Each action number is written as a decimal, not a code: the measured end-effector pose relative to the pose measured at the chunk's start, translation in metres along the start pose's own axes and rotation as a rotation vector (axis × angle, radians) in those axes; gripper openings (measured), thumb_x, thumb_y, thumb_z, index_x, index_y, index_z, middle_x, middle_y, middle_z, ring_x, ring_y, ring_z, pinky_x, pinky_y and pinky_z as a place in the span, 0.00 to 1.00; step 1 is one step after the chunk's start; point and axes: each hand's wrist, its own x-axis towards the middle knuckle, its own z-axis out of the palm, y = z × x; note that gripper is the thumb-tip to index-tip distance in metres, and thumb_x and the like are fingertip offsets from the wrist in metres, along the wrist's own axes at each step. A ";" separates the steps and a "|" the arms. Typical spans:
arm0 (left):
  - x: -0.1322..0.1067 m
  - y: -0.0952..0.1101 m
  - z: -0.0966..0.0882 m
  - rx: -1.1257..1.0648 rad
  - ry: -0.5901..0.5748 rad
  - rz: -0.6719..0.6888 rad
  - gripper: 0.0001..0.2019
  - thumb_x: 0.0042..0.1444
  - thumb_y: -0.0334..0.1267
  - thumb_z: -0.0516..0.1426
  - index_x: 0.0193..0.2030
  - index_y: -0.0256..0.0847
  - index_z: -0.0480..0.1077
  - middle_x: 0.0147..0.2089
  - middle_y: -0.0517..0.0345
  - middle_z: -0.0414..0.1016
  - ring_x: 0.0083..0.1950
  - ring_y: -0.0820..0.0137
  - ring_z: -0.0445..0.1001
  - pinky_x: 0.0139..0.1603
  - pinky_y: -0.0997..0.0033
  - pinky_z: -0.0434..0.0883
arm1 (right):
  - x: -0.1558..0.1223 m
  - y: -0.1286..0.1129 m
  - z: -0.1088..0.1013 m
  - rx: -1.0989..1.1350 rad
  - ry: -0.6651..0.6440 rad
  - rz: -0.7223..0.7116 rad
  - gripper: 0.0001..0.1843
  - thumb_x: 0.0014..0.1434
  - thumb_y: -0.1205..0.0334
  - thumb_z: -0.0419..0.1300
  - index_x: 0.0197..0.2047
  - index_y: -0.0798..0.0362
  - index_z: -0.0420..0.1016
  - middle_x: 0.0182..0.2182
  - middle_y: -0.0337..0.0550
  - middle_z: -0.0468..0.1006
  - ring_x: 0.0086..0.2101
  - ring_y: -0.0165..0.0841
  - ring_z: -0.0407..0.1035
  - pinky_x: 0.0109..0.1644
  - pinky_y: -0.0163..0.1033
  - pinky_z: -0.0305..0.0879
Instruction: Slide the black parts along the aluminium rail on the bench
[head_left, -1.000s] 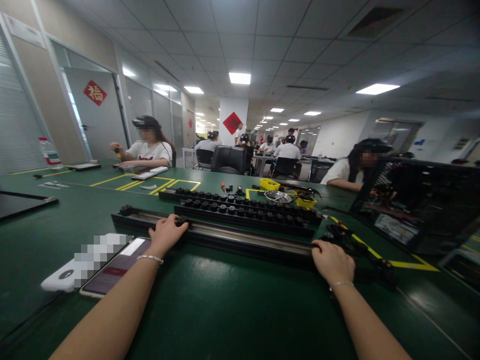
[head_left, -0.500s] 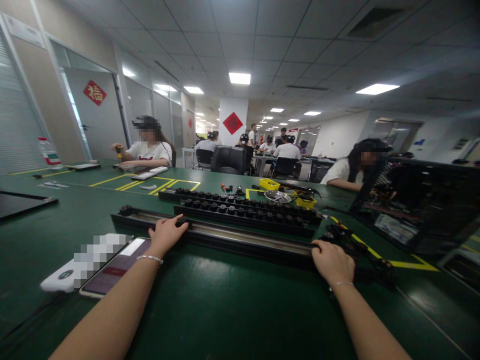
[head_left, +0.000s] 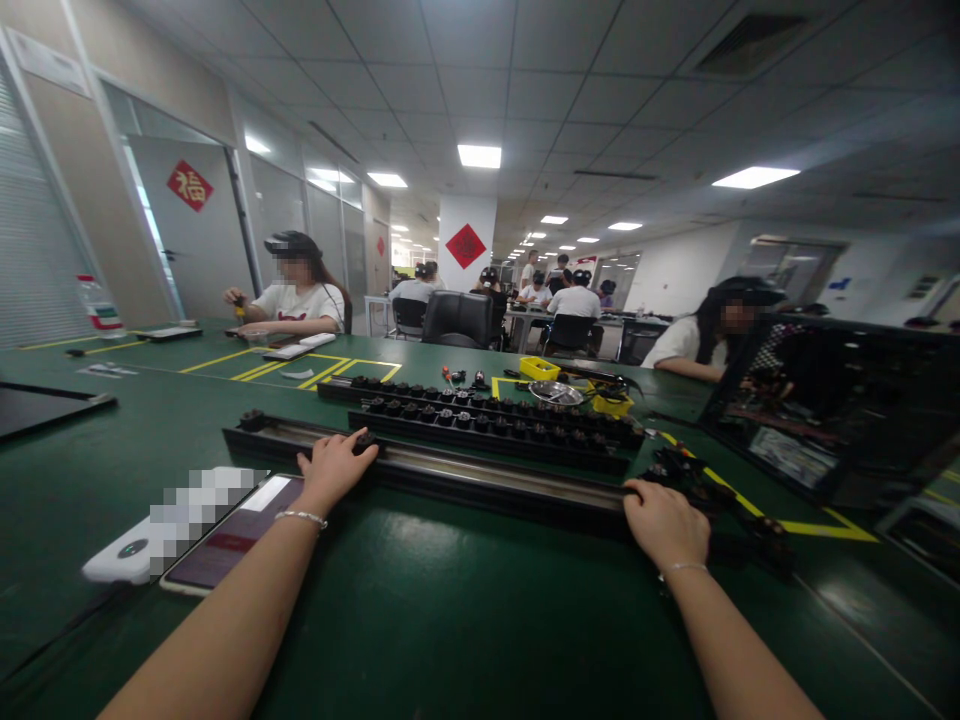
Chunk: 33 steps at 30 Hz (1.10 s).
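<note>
Left hand (head_left: 337, 468) spread across rail (head_left: 480, 475) | right hand (head_left: 667, 522) clasping rail's right end | table (head_left: 465, 630) stretches between forearms (head_left: 750, 645)

Room light rather dim and greyish; it comes from white rectangular ceiling panels (head_left: 480, 156), which look overexposed. Soft pale glare lies on glossy dark-green tabletop (head_left: 420, 640), below middle of view. Thin pale shine runs along inside of long black channel-shaped rail (head_left: 495, 489). Interior of black box-shaped computer case (head_left: 870, 400) sinks in shadow, details hard to read. Wide lens bends edges, upper right corner dark. Far background slightly soft; coarse pixel blocks cover part of white oblong device (head_left: 109, 563)
</note>
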 end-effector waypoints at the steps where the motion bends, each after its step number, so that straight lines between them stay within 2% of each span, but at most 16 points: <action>1: -0.001 0.000 0.000 0.003 0.010 0.005 0.28 0.53 0.56 0.46 0.59 0.52 0.64 0.59 0.46 0.66 0.63 0.48 0.55 0.59 0.32 0.46 | 0.000 0.000 0.000 -0.002 0.001 0.001 0.23 0.56 0.59 0.43 0.48 0.44 0.74 0.51 0.40 0.73 0.52 0.39 0.62 0.52 0.48 0.57; 6: -0.004 0.002 0.004 0.027 0.070 -0.009 0.28 0.54 0.56 0.46 0.59 0.51 0.65 0.59 0.45 0.62 0.62 0.49 0.57 0.61 0.37 0.47 | -0.001 -0.001 0.000 0.001 0.004 0.003 0.23 0.56 0.59 0.43 0.48 0.44 0.74 0.51 0.40 0.73 0.52 0.38 0.62 0.52 0.48 0.56; 9: -0.004 0.002 0.006 0.055 0.096 0.012 0.28 0.54 0.56 0.45 0.59 0.50 0.65 0.67 0.47 0.52 0.68 0.49 0.46 0.63 0.38 0.45 | 0.000 -0.001 -0.001 0.005 -0.002 0.005 0.23 0.57 0.59 0.43 0.49 0.45 0.74 0.52 0.41 0.73 0.52 0.39 0.62 0.52 0.48 0.56; 12: -0.003 0.001 0.006 0.088 0.068 0.062 0.29 0.56 0.56 0.44 0.61 0.48 0.63 0.71 0.52 0.44 0.71 0.51 0.35 0.64 0.37 0.42 | 0.000 -0.001 -0.001 0.010 -0.007 0.008 0.23 0.56 0.58 0.43 0.49 0.45 0.74 0.52 0.40 0.73 0.53 0.39 0.61 0.52 0.49 0.56; 14: -0.002 0.000 0.005 0.112 0.048 0.098 0.30 0.56 0.55 0.43 0.62 0.46 0.61 0.71 0.54 0.46 0.71 0.52 0.34 0.65 0.39 0.41 | 0.000 -0.001 -0.001 0.010 -0.009 0.007 0.23 0.56 0.58 0.43 0.49 0.44 0.74 0.52 0.40 0.73 0.53 0.40 0.61 0.53 0.50 0.56; 19: -0.002 -0.003 0.004 0.131 0.036 0.161 0.28 0.58 0.53 0.43 0.63 0.47 0.60 0.67 0.58 0.55 0.70 0.55 0.42 0.66 0.42 0.41 | 0.000 -0.001 -0.001 0.017 -0.006 0.006 0.23 0.56 0.58 0.43 0.49 0.44 0.74 0.52 0.40 0.73 0.52 0.39 0.62 0.53 0.49 0.57; 24: -0.002 -0.004 0.005 0.140 0.058 0.190 0.27 0.58 0.52 0.43 0.62 0.47 0.60 0.67 0.57 0.56 0.69 0.57 0.47 0.66 0.43 0.42 | 0.000 -0.001 -0.001 0.015 -0.007 0.006 0.23 0.56 0.58 0.43 0.49 0.44 0.74 0.51 0.40 0.73 0.52 0.40 0.62 0.52 0.49 0.57; 33: -0.003 -0.004 0.004 0.145 0.056 0.195 0.27 0.58 0.53 0.43 0.62 0.47 0.60 0.67 0.57 0.56 0.69 0.58 0.48 0.66 0.43 0.42 | -0.001 -0.001 -0.001 0.006 0.000 0.010 0.23 0.56 0.59 0.43 0.48 0.44 0.74 0.52 0.40 0.73 0.52 0.39 0.62 0.53 0.49 0.56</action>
